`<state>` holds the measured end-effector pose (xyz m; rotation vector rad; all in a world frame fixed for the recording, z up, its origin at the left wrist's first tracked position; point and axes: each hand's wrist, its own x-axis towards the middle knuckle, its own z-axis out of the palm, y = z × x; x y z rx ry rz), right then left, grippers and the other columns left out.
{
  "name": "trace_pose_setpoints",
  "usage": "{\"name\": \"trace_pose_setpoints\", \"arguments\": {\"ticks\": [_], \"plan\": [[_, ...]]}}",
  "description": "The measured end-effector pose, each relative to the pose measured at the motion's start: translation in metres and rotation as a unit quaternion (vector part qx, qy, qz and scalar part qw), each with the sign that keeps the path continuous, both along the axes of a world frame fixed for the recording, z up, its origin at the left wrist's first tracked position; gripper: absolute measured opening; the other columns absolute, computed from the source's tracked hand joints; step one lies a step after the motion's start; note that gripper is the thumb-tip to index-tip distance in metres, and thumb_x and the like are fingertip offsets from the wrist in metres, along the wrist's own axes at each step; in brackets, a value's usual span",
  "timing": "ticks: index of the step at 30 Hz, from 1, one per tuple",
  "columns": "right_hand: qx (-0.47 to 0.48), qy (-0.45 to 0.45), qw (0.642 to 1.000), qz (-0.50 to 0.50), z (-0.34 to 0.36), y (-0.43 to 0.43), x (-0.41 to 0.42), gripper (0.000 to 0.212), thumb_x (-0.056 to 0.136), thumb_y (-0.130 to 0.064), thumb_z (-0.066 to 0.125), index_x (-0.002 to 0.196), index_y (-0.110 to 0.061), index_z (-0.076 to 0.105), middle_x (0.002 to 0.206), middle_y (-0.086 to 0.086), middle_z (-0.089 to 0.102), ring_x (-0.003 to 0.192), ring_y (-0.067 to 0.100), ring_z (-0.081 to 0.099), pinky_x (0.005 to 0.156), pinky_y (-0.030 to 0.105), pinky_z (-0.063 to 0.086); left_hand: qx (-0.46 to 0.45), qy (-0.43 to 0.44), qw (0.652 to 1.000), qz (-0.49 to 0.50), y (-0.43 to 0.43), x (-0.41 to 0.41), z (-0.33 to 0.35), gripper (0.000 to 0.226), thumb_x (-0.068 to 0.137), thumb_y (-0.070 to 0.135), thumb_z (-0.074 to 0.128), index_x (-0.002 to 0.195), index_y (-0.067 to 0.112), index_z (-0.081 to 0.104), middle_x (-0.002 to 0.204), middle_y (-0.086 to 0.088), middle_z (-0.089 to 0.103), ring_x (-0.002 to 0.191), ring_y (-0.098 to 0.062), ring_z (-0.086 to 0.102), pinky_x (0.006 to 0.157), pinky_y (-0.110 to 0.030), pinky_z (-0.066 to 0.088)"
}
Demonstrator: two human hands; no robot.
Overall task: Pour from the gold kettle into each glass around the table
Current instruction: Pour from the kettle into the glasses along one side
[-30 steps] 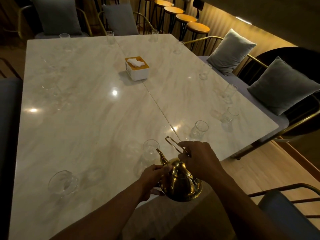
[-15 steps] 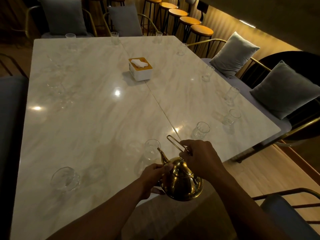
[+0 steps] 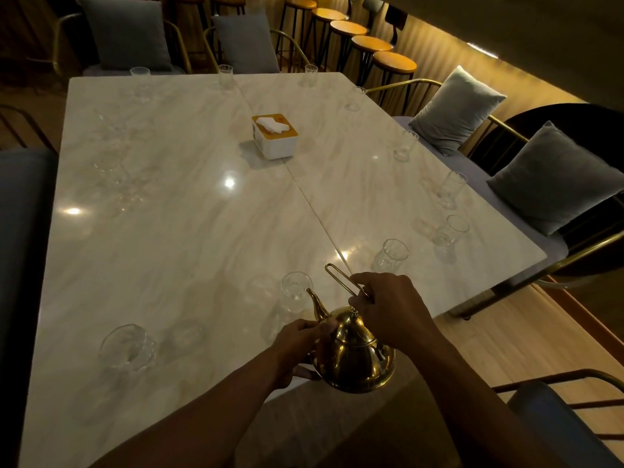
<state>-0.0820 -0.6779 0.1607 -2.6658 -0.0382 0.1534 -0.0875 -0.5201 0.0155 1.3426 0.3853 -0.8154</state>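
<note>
Head view: the gold kettle [image 3: 354, 356] hangs over the near edge of the table [image 3: 169, 231], with the right hand [image 3: 388, 309] gripping its wire handle [image 3: 341, 278] and the left hand [image 3: 300, 346] holding the body below the spout [image 3: 315, 302]. The spout tip is just beside the nearest glass [image 3: 295, 292] (not over its mouth, I think). If tilted from here, water could land on the marble, or the spout could knock this light glass over.
</note>
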Motion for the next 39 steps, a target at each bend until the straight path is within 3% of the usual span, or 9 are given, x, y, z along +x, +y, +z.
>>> {"name": "trace_pose_setpoints", "arguments": {"ticks": [10, 14, 18, 21, 24, 28, 33, 39], "plan": [[0.005, 0.008, 1.0, 0.005, -0.003, -0.004, -0.002, 0.046, 0.094, -0.02, 0.069, 0.139, -0.017, 0.058, 0.12, 0.007, 0.074, 0.105, 0.02, 0.071, 0.093, 0.029, 0.052, 0.009, -0.001, 1.0, 0.009, 0.0, -0.001, 0.0, 0.066, 0.063, 0.056, 0.083, 0.115, 0.023, 0.059, 0.111, -0.009, 0.066, 0.099, -0.031, 0.065, 0.074, -0.048, 0.061], [0.007, 0.033, 0.999, 0.007, -0.012, -0.013, -0.005, 0.051, 0.092, -0.015, 0.069, 0.141, -0.015, 0.056, 0.113, 0.007, 0.075, 0.1, 0.019, 0.071, 0.093, 0.033, 0.056, 0.015, -0.003, 0.998, 0.054, -0.002, -0.001, -0.002, 0.075, 0.052, 0.051, 0.089, 0.116, 0.028, 0.058, 0.11, -0.011, 0.066, 0.101, -0.032, 0.064, 0.075, -0.054, 0.06], [0.024, 0.044, 0.999, -0.004, -0.02, -0.026, -0.01, 0.043, 0.092, -0.018, 0.07, 0.134, -0.017, 0.061, 0.105, 0.001, 0.075, 0.087, 0.01, 0.066, 0.075, 0.016, 0.047, 0.032, -0.023, 0.995, 0.089, -0.009, 0.001, 0.002, 0.077, 0.041, 0.054, 0.093, 0.108, 0.04, 0.058, 0.116, -0.011, 0.065, 0.102, -0.032, 0.064, 0.074, -0.053, 0.06], [0.052, 0.022, 0.998, -0.019, -0.02, -0.037, -0.012, 0.036, 0.094, -0.017, 0.067, 0.13, -0.019, 0.062, 0.097, -0.006, 0.069, 0.078, 0.0, 0.058, 0.066, 0.006, 0.037, 0.031, -0.049, 0.993, 0.105, -0.016, 0.004, 0.008, 0.07, 0.045, 0.053, 0.092, 0.105, 0.043, 0.057, 0.114, -0.008, 0.065, 0.102, -0.029, 0.064, 0.076, -0.055, 0.059], [0.063, -0.007, 0.998, -0.021, -0.017, -0.047, -0.014, 0.036, 0.095, -0.018, 0.066, 0.131, -0.02, 0.062, 0.095, -0.011, 0.064, 0.077, -0.003, 0.056, 0.067, 0.005, 0.036, 0.028, -0.075, 0.991, 0.109, -0.026, 0.01, 0.014, 0.074, 0.054, 0.049, 0.09, 0.118, 0.035, 0.056, 0.114, -0.008, 0.064, 0.101, -0.027, 0.064, 0.078, -0.056, 0.059], [0.066, -0.05, 0.996, -0.042, -0.005, -0.064, -0.016, 0.039, 0.096, -0.018, 0.064, 0.135, -0.02, 0.059, 0.108, -0.003, 0.069, 0.091, 0.004, 0.057, 0.078, 0.014, 0.041, 0.02, -0.108, 0.989, 0.1, -0.047, 0.017, 0.027, 0.078, 0.059, 0.046, 0.087, 0.126, 0.03, 0.051, 0.115, -0.007, 0.063, 0.101, -0.024, 0.064, 0.079, -0.051, 0.059], [0.022, -0.118, 0.991, -0.067, 0.01, -0.092, -0.014, 0.04, 0.097, -0.014, 0.061, 0.137, -0.019, 0.057, 0.111, 0.0, 0.068, 0.091, 0.007, 0.056, 0.077, 0.018, 0.042, -0.006, -0.139, 0.987, 0.084, -0.083, 0.028, 0.044, 0.087, 0.062, 0.046, 0.086, 0.135, 0.03, 0.042, 0.117, -0.005, 0.058, 0.097, -0.019, 0.061, 0.063, -0.034, 0.058], [-0.013, -0.138, 0.986, -0.089, 0.02, -0.134, 0.003, 0.043, 0.095, -0.009, 0.064, 0.137, -0.017, 0.058, 0.111, 0.001, 0.068, 0.091, 0.009, 0.057, 0.077, 0.018, 0.041, -0.02, -0.137, 0.99, 0.035, -0.13, 0.051, 0.049, 0.084, 0.065, 0.046, 0.084, 0.136, 0.032, 0.042, 0.118, -0.006, 0.058, 0.1, -0.022, 0.062, 0.067, -0.035, 0.059]]}}
